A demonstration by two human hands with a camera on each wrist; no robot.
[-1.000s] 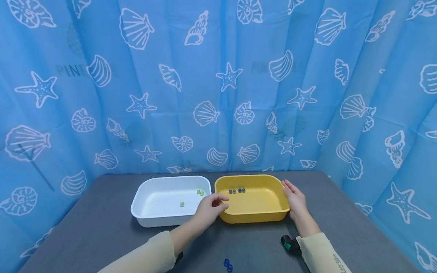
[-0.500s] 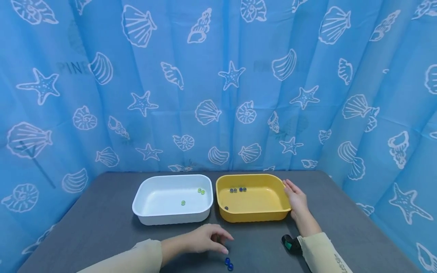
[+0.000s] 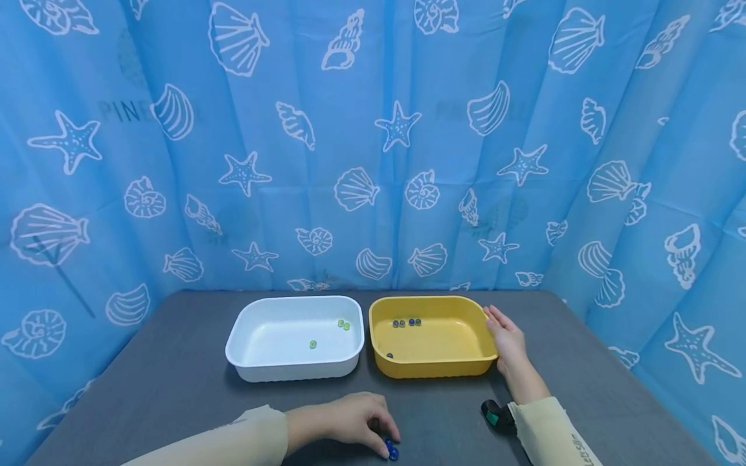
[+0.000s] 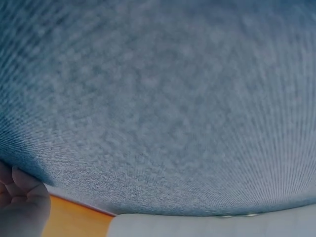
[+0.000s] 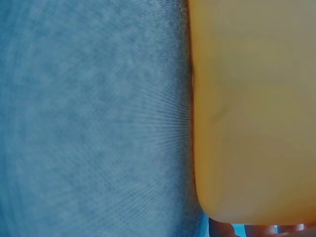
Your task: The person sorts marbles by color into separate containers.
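In the head view my left hand (image 3: 362, 422) is low over the table, thumb and curved fingers on either side of two blue marbles (image 3: 394, 455), fingertips right beside them with a gap between. My right hand (image 3: 508, 343) lies along the right wall of the yellow tray (image 3: 441, 369), fingers extended. The right wrist view shows that tray's wall (image 5: 256, 123) close up, with fingertips (image 5: 259, 230) under its lower end. Inside the tray are several dark marbles (image 3: 411, 322), one of them near the front left corner.
Left of the yellow tray stands a white tray (image 3: 291, 372) holding three yellow-green marbles (image 3: 313, 344). Both rest on a grey cloth-covered table (image 3: 175, 388). A blue shell-print curtain (image 3: 373, 162) hangs behind and at the sides. A black strap (image 3: 497, 416) is by the right wrist.
My left hand has left the yellow tray's front left corner and come down to the two blue marbles. A dark marble now shows in that corner. The right hand has stayed put.
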